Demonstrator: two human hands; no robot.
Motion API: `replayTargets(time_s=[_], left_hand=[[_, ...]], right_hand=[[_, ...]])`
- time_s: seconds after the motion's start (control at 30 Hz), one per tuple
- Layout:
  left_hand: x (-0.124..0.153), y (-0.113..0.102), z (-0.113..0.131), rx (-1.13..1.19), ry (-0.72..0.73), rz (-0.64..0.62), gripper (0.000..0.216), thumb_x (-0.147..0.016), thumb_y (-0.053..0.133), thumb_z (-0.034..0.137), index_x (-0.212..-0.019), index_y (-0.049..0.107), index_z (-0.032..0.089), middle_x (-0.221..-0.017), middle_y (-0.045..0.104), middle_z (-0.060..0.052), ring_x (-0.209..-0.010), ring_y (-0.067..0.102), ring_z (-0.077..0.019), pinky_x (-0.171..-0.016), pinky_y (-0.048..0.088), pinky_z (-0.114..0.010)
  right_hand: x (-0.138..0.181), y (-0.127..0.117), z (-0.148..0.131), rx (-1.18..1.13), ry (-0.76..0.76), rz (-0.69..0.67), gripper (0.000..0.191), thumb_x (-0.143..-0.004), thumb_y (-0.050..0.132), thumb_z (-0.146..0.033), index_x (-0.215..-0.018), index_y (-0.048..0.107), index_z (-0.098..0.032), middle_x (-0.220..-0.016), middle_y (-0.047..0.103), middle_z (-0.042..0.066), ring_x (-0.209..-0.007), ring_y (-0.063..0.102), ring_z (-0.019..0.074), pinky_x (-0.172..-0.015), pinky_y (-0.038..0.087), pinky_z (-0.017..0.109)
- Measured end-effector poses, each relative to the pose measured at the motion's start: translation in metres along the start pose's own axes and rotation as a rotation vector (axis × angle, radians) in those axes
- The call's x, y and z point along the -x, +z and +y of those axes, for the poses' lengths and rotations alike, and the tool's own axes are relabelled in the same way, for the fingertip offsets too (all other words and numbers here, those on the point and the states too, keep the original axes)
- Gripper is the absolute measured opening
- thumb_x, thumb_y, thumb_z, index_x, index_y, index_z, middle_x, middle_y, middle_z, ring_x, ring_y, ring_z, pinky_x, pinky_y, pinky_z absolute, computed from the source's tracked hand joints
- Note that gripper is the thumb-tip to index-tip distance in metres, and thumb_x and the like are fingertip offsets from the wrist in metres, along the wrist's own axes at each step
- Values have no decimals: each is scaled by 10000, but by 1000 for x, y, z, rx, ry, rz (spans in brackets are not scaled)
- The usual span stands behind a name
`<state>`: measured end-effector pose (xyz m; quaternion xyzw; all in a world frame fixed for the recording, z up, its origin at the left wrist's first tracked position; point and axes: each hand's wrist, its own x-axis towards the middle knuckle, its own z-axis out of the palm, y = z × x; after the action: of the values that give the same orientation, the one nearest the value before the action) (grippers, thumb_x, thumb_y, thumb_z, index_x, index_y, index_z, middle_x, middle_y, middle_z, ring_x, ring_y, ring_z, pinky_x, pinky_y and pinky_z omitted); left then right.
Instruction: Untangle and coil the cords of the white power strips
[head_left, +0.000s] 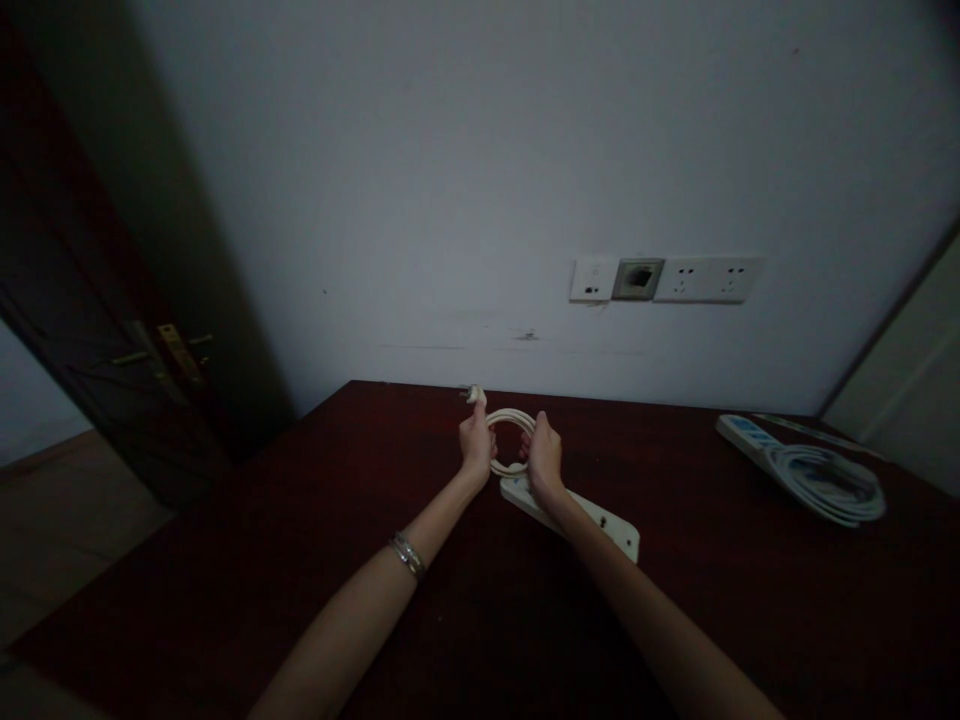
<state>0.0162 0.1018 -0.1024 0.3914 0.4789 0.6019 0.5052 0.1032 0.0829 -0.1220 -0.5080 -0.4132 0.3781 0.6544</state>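
A white power cord is wound into a round coil between my hands. My left hand is closed around the coil's left side, and the cord's plug sticks up just above its thumb. On the right side of the same coil, my right hand is wrapped round the cord with its thumb up. Below the coil lies a white power strip, slanting across the table and partly hidden by my right wrist and forearm. Its near end shows sockets.
On the right of the dark red table lies a second power strip with blue markings, next to its coiled white cable. Wall sockets sit above the table's back edge. A dark door stands at the left.
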Motion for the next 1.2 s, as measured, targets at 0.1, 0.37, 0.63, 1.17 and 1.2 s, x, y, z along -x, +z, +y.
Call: replayTargets(time_s=[0.1,0.37,0.63,1.17,1.2], left_hand=[[1,1,-4,-100,148,114,493,-800,400,607,-525,325,205,-410,282,63,-369,289,-65,-379,221,-197],[2,5,-3,-156,281,99,430,-808,456,499,-528,361,187,-444,295,60,-413,275,-58,-406,212,-194],[-8,0,9,-2,-6,-326,502,-822,302,620,-574,421,199,-355,348,51,-276,288,-74,-328,262,-212],[-20,-14,18,-128,149,-420,447,-708,580,587,-639,497,154,-440,472,47,-286,387,-55,-312,250,-185],[-21,-14,18,-141,151,-422,448,-707,582,586,-626,490,155,-434,467,48,-282,376,-49,-312,241,-183]], right_hand=[[0,5,-3,-53,71,132,409,-815,328,-569,-678,458,-207,-506,484,-8,-438,451,122,-396,330,233],[8,1,-14,-197,169,130,300,-786,358,-370,-655,542,-173,-490,495,-6,-371,372,91,-381,304,233],[-4,-12,-15,-255,259,-45,372,-819,312,-426,-533,416,-211,-386,304,-56,-312,241,74,-337,238,219],[-7,-11,-9,-192,174,-190,485,-780,423,-655,-782,539,-184,-566,592,34,-476,574,156,-415,447,257],[-7,-12,-10,-173,164,-217,475,-789,428,-640,-842,540,-182,-609,616,41,-497,594,158,-419,457,253]])
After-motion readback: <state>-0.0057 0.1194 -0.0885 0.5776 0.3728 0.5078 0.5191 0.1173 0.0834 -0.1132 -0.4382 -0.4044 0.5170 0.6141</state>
